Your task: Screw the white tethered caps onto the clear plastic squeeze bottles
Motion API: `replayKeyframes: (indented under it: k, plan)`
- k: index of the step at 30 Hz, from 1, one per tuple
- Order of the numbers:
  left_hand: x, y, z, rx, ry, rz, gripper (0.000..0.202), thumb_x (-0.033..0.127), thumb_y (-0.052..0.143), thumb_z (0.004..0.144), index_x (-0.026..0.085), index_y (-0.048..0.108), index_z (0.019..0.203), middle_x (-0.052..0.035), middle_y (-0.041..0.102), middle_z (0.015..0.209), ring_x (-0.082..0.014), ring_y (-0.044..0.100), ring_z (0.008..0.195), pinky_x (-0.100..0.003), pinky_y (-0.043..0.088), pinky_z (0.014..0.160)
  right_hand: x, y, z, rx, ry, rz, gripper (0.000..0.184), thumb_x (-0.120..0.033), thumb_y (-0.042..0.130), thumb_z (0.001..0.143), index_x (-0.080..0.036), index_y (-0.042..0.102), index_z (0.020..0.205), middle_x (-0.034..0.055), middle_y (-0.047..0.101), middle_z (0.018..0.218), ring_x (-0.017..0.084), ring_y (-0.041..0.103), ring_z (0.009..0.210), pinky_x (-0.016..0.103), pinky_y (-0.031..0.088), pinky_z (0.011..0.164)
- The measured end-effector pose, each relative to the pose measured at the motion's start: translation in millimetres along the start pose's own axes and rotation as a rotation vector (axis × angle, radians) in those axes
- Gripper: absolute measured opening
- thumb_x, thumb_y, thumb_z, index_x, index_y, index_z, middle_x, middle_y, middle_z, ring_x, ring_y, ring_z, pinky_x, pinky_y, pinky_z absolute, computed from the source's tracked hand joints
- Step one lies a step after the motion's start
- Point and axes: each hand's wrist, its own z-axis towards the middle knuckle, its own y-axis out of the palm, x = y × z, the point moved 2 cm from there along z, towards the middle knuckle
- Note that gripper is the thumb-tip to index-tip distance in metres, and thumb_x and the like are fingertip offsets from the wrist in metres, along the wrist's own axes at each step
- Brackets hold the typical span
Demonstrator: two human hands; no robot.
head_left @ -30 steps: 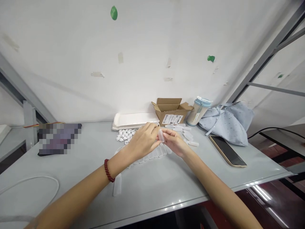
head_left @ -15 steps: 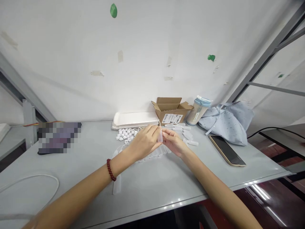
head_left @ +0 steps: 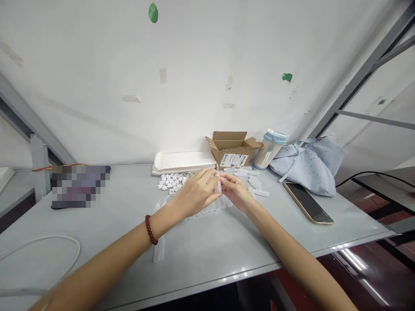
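My left hand [head_left: 195, 193] and my right hand [head_left: 236, 190] meet above the grey table [head_left: 207, 255], and both pinch one small clear plastic vial [head_left: 219, 185] held upright between their fingertips. The left wrist wears a dark red bead bracelet [head_left: 151, 230]. Under the hands lies a row of clear vials [head_left: 207, 210]. A heap of small white caps [head_left: 171, 181] sits just behind the left hand. More clear vials [head_left: 256, 183] lie to the right of the right hand. One loose vial [head_left: 159, 249] lies near my left forearm.
At the back stand a white foam tray [head_left: 183, 162], an open cardboard box [head_left: 231, 149] and a lidded cup [head_left: 270, 149]. A pale blue cloth bag [head_left: 308, 166] and a phone [head_left: 308, 203] lie at the right. A white cable [head_left: 42, 248] loops at the left front.
The vial between my fingertips has turned from tilted to upright. Both hands have stayed in nearly the same place.
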Motion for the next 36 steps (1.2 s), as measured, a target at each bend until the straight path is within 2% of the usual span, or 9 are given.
replayKeyframes:
  k: [5, 11, 15, 21, 26, 31, 36]
  plan:
    - [-1, -2.6, 1, 0.019, 0.001, -0.101, 0.032, 0.024, 0.062, 0.082, 0.013, 0.051, 0.11, -0.0113, 0.059, 0.113, -0.025, 0.052, 0.108, -0.04, 0.049, 0.087, -3, 3, -2, -0.058, 0.019, 0.011, 0.024, -0.029, 0.068, 0.076, -0.018, 0.065, 0.097, 0.0015, 0.067, 0.073, 0.014, 0.063, 0.068, 0.026, 0.046, 0.067]
    - [1, -8.1, 2, -0.096, 0.069, -0.037, 0.034, 0.016, 0.06, 0.082, 0.012, 0.049, 0.113, -0.0121, 0.058, 0.116, -0.0259, 0.052, 0.109, -0.042, 0.048, 0.087, -1, 2, -4, -0.08, -0.016, -0.065, 0.019, -0.023, 0.068, 0.077, -0.019, 0.067, 0.096, 0.0003, 0.065, 0.081, 0.012, 0.059, 0.075, 0.024, 0.044, 0.072]
    - [1, -10.1, 2, -0.068, 0.065, -0.066, 0.039, 0.02, 0.061, 0.082, 0.012, 0.047, 0.117, -0.0134, 0.057, 0.117, -0.0269, 0.05, 0.111, -0.043, 0.047, 0.088, -3, 4, -5, -0.117, -0.029, -0.105, 0.013, -0.025, 0.064, 0.08, -0.019, 0.067, 0.091, 0.0003, 0.065, 0.08, 0.012, 0.059, 0.073, 0.025, 0.045, 0.073]
    - [-2, -15.7, 4, -0.035, 0.06, -0.162, 0.041, 0.021, 0.06, 0.083, 0.014, 0.046, 0.121, -0.0112, 0.058, 0.115, -0.0251, 0.05, 0.112, -0.043, 0.047, 0.09, -10, 6, -7, -0.156, 0.005, -0.103, 0.02, -0.028, 0.061, 0.082, -0.018, 0.067, 0.097, 0.0047, 0.068, 0.082, 0.017, 0.065, 0.079, 0.031, 0.046, 0.078]
    - [5, -22.8, 3, 0.02, 0.039, -0.172, 0.039, 0.023, 0.06, 0.083, 0.013, 0.046, 0.119, -0.0131, 0.059, 0.114, -0.0264, 0.051, 0.11, -0.044, 0.048, 0.088, -13, 8, -9, -0.202, 0.028, -0.075, 0.022, -0.027, 0.058, 0.083, -0.016, 0.066, 0.1, 0.0073, 0.07, 0.084, 0.019, 0.066, 0.081, 0.031, 0.046, 0.077]
    - [15, -34.3, -11, 0.02, -0.022, -0.168, 0.044, 0.027, 0.06, 0.084, 0.015, 0.044, 0.123, -0.0133, 0.057, 0.117, -0.0263, 0.05, 0.112, -0.046, 0.047, 0.091, -12, 19, -18, -0.285, 0.07, -0.072, 0.024, -0.029, 0.055, 0.086, -0.016, 0.066, 0.103, 0.0077, 0.069, 0.088, 0.02, 0.065, 0.084, 0.033, 0.046, 0.08]
    - [26, -47.6, -41, -0.008, -0.075, -0.177, 0.046, 0.025, 0.06, 0.084, 0.015, 0.044, 0.125, -0.0125, 0.058, 0.116, -0.0257, 0.05, 0.112, -0.046, 0.045, 0.095, -4, 35, -27, -0.411, 0.17, -0.091, 0.028, -0.032, 0.056, 0.086, -0.016, 0.064, 0.107, 0.007, 0.069, 0.088, 0.021, 0.064, 0.088, 0.038, 0.045, 0.087]
